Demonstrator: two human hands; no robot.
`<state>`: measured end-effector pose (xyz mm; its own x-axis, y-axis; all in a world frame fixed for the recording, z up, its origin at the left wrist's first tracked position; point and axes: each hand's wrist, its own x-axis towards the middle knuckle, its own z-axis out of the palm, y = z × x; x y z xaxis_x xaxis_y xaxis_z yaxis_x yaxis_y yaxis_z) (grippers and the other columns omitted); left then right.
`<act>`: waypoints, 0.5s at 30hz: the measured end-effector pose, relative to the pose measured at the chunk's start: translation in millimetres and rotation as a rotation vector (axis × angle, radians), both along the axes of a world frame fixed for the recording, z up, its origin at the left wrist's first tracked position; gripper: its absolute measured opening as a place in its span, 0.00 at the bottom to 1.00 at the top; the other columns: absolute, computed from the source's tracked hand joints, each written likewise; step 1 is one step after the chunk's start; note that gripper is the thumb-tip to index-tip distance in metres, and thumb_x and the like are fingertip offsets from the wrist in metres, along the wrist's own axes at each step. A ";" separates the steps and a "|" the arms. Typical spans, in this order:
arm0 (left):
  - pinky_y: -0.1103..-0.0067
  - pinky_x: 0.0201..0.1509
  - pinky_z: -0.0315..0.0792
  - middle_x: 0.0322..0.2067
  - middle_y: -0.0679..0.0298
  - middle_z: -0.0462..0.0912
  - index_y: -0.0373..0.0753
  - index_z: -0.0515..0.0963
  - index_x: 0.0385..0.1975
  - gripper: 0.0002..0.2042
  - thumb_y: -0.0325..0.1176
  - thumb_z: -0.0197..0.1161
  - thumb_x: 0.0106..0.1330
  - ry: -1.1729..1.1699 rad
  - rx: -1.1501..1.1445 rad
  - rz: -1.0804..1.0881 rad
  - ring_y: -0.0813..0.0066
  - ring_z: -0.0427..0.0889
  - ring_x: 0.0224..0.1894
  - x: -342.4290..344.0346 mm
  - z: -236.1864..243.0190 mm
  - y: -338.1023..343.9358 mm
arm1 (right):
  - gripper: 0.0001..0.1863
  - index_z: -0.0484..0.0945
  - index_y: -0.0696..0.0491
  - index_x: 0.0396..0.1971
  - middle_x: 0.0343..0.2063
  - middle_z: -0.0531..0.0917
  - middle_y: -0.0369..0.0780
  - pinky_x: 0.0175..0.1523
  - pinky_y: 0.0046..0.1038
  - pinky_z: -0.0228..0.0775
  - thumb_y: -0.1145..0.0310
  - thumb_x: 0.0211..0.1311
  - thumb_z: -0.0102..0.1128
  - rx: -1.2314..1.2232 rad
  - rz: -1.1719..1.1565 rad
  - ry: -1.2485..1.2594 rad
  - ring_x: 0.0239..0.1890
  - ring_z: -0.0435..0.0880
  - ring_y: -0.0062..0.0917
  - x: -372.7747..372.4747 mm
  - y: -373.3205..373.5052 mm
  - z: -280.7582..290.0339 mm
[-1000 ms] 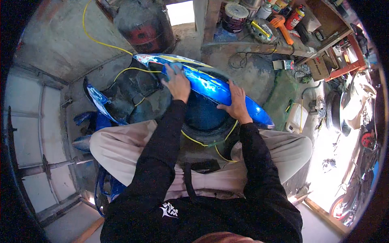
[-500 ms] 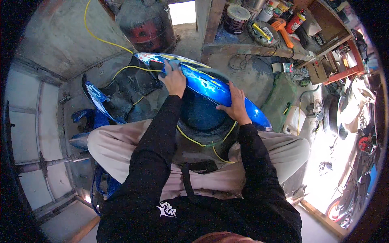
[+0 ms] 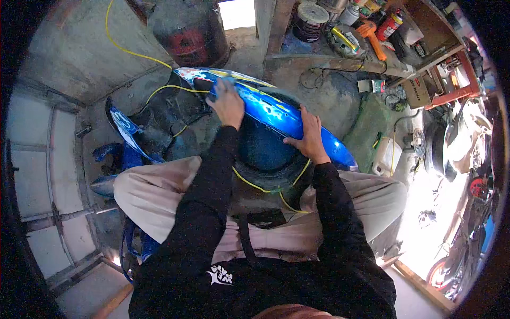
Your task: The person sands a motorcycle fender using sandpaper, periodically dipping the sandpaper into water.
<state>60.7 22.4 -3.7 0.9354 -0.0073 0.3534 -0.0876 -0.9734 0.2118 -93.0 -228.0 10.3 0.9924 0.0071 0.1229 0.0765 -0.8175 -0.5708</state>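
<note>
A long, curved, glossy blue motorcycle fairing panel (image 3: 271,110) slants from upper left to lower right before me, with worn whitish patches and yellow and white graphics. My left hand (image 3: 229,103) presses on its upper left part, fingers closed over a small grey-blue sheet (image 3: 226,84) that blurs with motion; its exact kind is unclear. My right hand (image 3: 309,137) grips the panel's right part, fingers over the top and thumb at the near edge. Beneath the panel is a dark, round, tyre-like ring (image 3: 271,178), partly hidden by it.
My crossed legs frame the near side. At left lies another blue panel (image 3: 125,130). A yellow hose (image 3: 135,52) runs across the floor. Behind stands a dark drum (image 3: 188,37); at right are a shelf (image 3: 319,64) with cans and an orange heat gun (image 3: 372,40), and a white jug (image 3: 387,158).
My left hand has shifted slightly on the panel, its fingers now smeared by motion. My right hand keeps its place, and the panel has barely moved.
</note>
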 end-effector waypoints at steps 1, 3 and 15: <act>0.34 0.67 0.59 0.75 0.46 0.65 0.34 0.72 0.68 0.23 0.37 0.52 0.77 0.069 -0.061 0.060 0.49 0.71 0.71 10.6 3.4 3.8 | 0.71 0.51 0.56 0.80 0.71 0.71 0.50 0.81 0.53 0.42 0.50 0.37 0.87 -0.003 -0.002 0.006 0.74 0.66 0.47 1.0 0.1 0.0; 0.36 0.67 0.61 0.75 0.45 0.65 0.34 0.73 0.67 0.24 0.37 0.54 0.76 0.021 -0.062 0.114 0.48 0.74 0.68 8.6 9.4 0.0 | 0.71 0.51 0.56 0.81 0.71 0.71 0.50 0.81 0.53 0.41 0.50 0.37 0.87 0.001 -0.004 0.013 0.74 0.66 0.47 1.9 1.1 -0.1; 0.39 0.71 0.55 0.75 0.59 0.67 0.40 0.73 0.69 0.23 0.38 0.53 0.77 -0.048 0.032 -0.202 0.59 0.67 0.75 -51.1 3.0 -29.3 | 0.70 0.54 0.56 0.80 0.70 0.72 0.51 0.80 0.53 0.44 0.47 0.37 0.86 -0.007 -0.012 -0.041 0.73 0.66 0.48 0.6 -0.1 -1.2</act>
<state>9.7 -6.9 -0.6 0.8961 -0.2050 0.3937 -0.2909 -0.9412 0.1719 -92.4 -228.1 9.0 0.9866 -0.0037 0.1633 0.0899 -0.8225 -0.5616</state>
